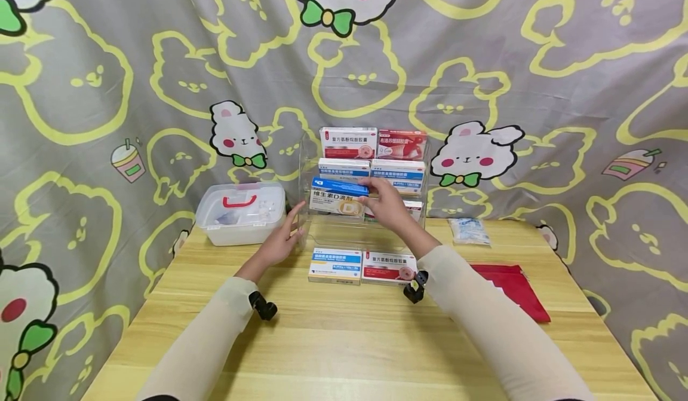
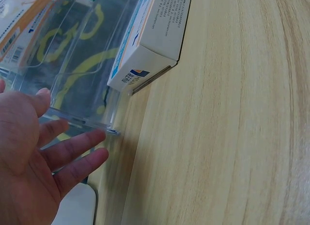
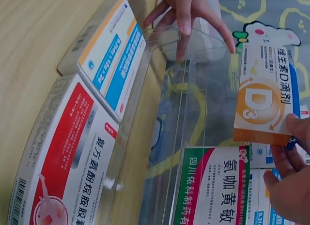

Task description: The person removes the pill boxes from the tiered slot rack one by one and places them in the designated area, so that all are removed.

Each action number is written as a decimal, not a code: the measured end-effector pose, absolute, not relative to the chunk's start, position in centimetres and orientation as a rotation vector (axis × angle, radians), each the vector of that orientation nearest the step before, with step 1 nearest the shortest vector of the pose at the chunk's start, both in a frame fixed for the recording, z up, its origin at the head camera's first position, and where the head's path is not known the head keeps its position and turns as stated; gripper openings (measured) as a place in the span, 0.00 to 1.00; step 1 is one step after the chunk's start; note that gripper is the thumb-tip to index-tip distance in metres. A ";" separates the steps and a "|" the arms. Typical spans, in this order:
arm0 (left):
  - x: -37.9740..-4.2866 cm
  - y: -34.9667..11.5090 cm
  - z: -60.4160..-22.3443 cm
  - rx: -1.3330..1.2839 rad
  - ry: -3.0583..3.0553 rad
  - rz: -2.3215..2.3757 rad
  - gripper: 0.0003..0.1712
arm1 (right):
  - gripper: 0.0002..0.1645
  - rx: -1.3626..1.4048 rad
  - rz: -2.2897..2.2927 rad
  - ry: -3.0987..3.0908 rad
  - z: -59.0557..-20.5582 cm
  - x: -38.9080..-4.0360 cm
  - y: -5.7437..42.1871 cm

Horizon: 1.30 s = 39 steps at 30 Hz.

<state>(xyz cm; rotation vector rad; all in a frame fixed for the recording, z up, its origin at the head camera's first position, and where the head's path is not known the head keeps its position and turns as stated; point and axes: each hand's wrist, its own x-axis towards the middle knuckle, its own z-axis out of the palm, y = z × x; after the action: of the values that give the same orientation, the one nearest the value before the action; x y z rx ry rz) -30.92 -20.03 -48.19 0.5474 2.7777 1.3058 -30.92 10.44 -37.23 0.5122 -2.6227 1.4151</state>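
My right hand point(image 1: 386, 202) pinches one end of a vitamin D drops box point(image 1: 334, 200), white with a blue top and an orange D3 mark. The box is in front of a clear tiered display rack point(image 1: 344, 233), on its left half. With fingers spread, my left hand point(image 1: 279, 242) is at the rack's left side; the left wrist view shows fingertips near its lower edge, and contact is hard to judge. On the upper tiers are red-and-white medicine boxes point(image 1: 349, 143) and blue-and-white boxes point(image 1: 398, 175). A green-and-red box point(image 3: 210, 184) sits lower, right of centre.
Before the rack, a blue-and-white box point(image 1: 334, 265) and a red-and-white box point(image 1: 389, 266) lie on the wooden table point(image 1: 344, 341). A lidded plastic case point(image 1: 242, 216) with a red handle stands left. Rightward are a clear packet point(image 1: 469, 232) and a red pouch point(image 1: 518, 290).
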 end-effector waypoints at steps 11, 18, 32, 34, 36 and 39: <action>-31.0 -20.1 -48.4 0.539 2.795 1.299 0.47 | 0.22 0.553 1.351 -2.629 -37.4 -28.5 10.9; -30.9 -19.9 -48.3 0.566 2.795 1.301 0.45 | 0.22 0.550 1.355 -2.640 -38.3 -26.8 11.5; -30.9 -20.2 -48.0 0.611 2.814 1.285 0.46 | 0.21 0.563 1.334 -2.662 -40.3 -24.0 11.7; -31.0 -20.1 -48.0 0.623 2.804 1.292 0.46 | 0.21 0.564 1.335 -2.664 -40.7 -23.7 11.8; -31.0 -20.1 -48.1 0.615 2.800 1.297 0.47 | 0.22 0.570 1.335 -2.669 -41.1 -23.3 11.9; -31.0 -20.0 -48.1 0.598 2.802 1.299 0.47 | 0.22 0.574 1.344 -2.675 -41.5 -22.9 12.1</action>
<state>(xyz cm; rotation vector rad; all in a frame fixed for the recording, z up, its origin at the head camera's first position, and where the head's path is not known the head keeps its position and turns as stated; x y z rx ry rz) -31.05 -19.98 -48.14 0.5977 2.8017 1.2994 -22.86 12.07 -41.53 0.5740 -2.6749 1.3437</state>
